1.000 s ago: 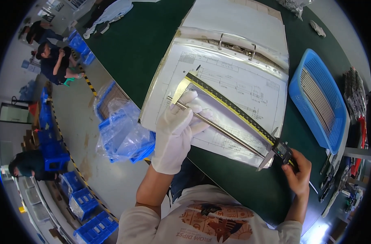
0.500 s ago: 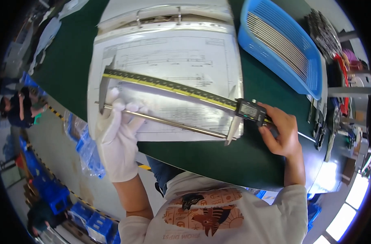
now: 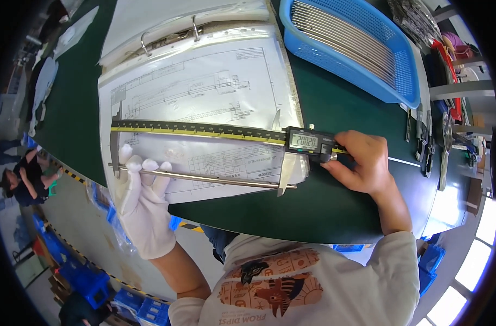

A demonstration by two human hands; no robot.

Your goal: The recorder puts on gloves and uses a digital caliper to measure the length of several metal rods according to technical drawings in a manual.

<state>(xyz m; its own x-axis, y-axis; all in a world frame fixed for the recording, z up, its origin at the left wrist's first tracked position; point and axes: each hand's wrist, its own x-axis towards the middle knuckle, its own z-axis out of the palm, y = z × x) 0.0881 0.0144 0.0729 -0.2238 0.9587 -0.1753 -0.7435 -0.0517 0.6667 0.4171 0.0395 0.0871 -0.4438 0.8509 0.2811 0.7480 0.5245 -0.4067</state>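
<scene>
My left hand (image 3: 144, 201), in a white glove, pinches a thin metal rod (image 3: 220, 179) near its left end. A long digital caliper (image 3: 204, 130) lies above the rod, with its fixed jaw at the rod's left end and its sliding jaw (image 3: 285, 173) crossing the rod near the right end. The rod's tip shows a little beyond that jaw. Bare, my right hand (image 3: 363, 163) grips the caliper's right end beside the display, thumb below and fingers above. Beneath them is an open ring binder (image 3: 166, 98) with a technical drawing in a clear sleeve.
A blue plastic basket (image 3: 340, 68) of several similar rods stands at the back right of the green table (image 3: 335, 217). Hand tools (image 3: 424, 141) lie along the right side. A cloth-like item (image 3: 41, 92) is at the far left. Another person (image 3: 30, 176) sits beyond the table.
The caliper and rod have turned closer to level, with their left ends lower in the picture. The binder and basket appear farther left. Both hands keep their holds.
</scene>
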